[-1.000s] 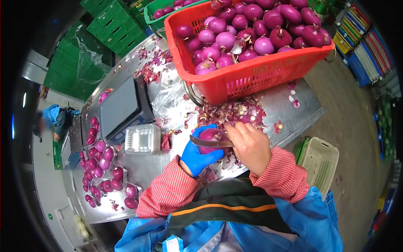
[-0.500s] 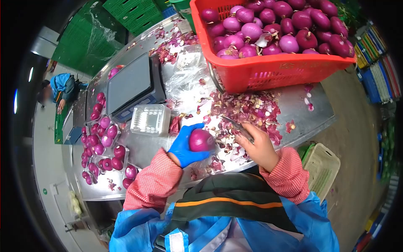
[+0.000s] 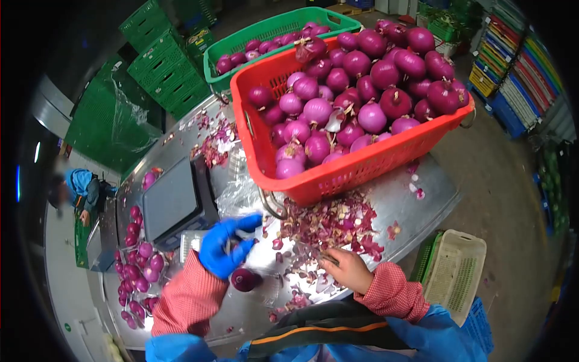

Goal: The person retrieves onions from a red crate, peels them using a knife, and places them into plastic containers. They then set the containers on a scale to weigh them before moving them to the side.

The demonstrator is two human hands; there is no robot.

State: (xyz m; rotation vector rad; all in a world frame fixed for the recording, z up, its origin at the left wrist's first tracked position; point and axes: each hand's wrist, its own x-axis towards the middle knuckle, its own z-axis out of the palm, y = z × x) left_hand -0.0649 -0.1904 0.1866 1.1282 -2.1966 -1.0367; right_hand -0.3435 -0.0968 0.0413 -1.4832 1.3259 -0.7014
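Observation:
My left hand [image 3: 226, 246], in a blue glove, is open above the table, with thumb and fingers apart and nothing between them. Just below it a red onion [image 3: 244, 279] rests on the metal table, by a clear plastic tray [image 3: 265, 291]. My right hand [image 3: 347, 270] is bare and closed around a small knife [image 3: 329, 258], whose blade is hard to make out against the scraps. Onion skins and trimmings [image 3: 338, 222] lie heaped beyond that hand. A red crate [image 3: 362, 178] full of red onions stands behind the heap.
At the left are a scale [image 3: 172, 199] and several packed onions [image 3: 142, 265]. A green crate [image 3: 211, 57] of onions stands behind the red one. An off-white basket [image 3: 452, 271] is right of the table [image 3: 416, 199]. Another person [image 3: 84, 187] works far left.
My left hand has let go of the onion, which now lies on the table, and has opened. My right hand keeps the knife. The view has tilted up toward the crates.

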